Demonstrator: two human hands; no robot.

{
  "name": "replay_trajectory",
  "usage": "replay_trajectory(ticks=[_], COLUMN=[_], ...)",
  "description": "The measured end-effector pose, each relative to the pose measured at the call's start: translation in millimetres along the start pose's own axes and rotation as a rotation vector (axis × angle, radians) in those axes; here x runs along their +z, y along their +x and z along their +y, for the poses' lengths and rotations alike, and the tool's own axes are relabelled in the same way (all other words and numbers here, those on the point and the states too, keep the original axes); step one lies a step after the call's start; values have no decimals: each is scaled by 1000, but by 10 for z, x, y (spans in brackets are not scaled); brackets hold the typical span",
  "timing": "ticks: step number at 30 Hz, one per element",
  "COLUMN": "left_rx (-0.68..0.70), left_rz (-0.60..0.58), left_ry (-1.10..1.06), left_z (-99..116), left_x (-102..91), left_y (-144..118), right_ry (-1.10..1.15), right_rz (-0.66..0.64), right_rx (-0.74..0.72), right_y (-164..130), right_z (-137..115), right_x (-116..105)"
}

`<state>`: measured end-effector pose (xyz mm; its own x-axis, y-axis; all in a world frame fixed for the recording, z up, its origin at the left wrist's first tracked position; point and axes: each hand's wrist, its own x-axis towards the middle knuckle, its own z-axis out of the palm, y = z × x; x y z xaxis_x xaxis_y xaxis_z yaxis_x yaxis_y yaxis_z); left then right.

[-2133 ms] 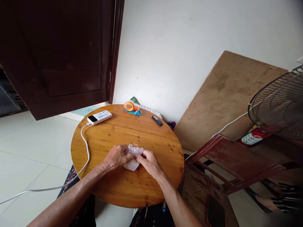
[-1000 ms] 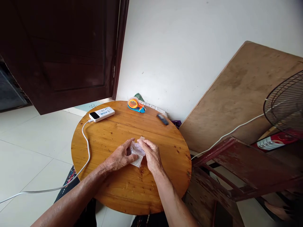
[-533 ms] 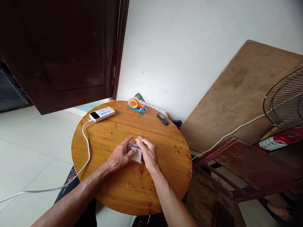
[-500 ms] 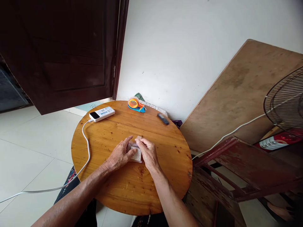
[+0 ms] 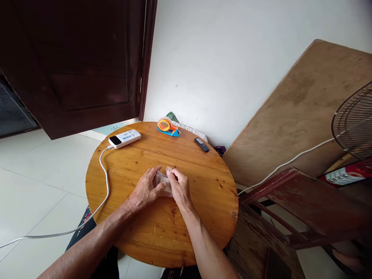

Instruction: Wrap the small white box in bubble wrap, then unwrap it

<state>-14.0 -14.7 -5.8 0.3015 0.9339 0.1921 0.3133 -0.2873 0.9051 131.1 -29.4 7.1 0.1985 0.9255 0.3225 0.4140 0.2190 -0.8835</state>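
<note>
Both my hands rest near the middle of a round wooden table (image 5: 136, 162). Between them lies a small packet wrapped in clear bubble plastic (image 5: 163, 183), pressed flat on the wood. My left hand (image 5: 143, 189) holds its left side, thumb on top. My right hand (image 5: 179, 186) pinches its right end, where a small tan strip shows at the fingertips. Most of the packet is hidden under my fingers.
At the table's far side lie a white power bank (image 5: 124, 138) with a white cable (image 5: 104, 176) trailing off left, an orange and blue tape dispenser (image 5: 166, 126) and a small dark device (image 5: 201, 144). A wooden board (image 5: 293, 112), a red-brown chair (image 5: 299, 205) and a fan (image 5: 353, 122) stand at right.
The plastic wrap, held up loosely a second ago, is now pressed flat onto the packet on the table. Both hands have closed in over it. The view shifted slightly.
</note>
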Motion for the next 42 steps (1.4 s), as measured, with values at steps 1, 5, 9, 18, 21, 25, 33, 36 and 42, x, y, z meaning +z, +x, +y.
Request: replay_trajectory(ticks=[1, 5, 9, 18, 21, 25, 33, 36, 42], left_rx=[11, 17, -8, -37, -39, -44, -49, -47, -64], left_rz=[-6, -56, -88, -121, -118, -106, -111, -101, -192], left_ry=[-18, -155, -257, -277, -275, -241, -259, -276, -348], left_z=[-6, -41, -67, -88, -94, -90, -91, -81, 7], left_x=[-4, -6, 9, 23, 29, 30, 31, 8, -131], left_y=[-6, -10, 5, 33, 38, 44, 41, 30, 1], right_ry=[12, 37, 76, 9, -20, -29, -12, -30, -72], right_rz=[3, 13, 11, -15, -40, -108, -308, -341, -347], right_rx=[6, 49, 105, 46, 20, -32, -156, -186, -186], right_y=[5, 17, 27, 12, -13, -43, -44, -45, -49], right_z=[7, 11, -1, -32, -40, -61, -91, -79, -32], right_x=[-2, -18, -28, -50, -82, -144, -336, -367, -381])
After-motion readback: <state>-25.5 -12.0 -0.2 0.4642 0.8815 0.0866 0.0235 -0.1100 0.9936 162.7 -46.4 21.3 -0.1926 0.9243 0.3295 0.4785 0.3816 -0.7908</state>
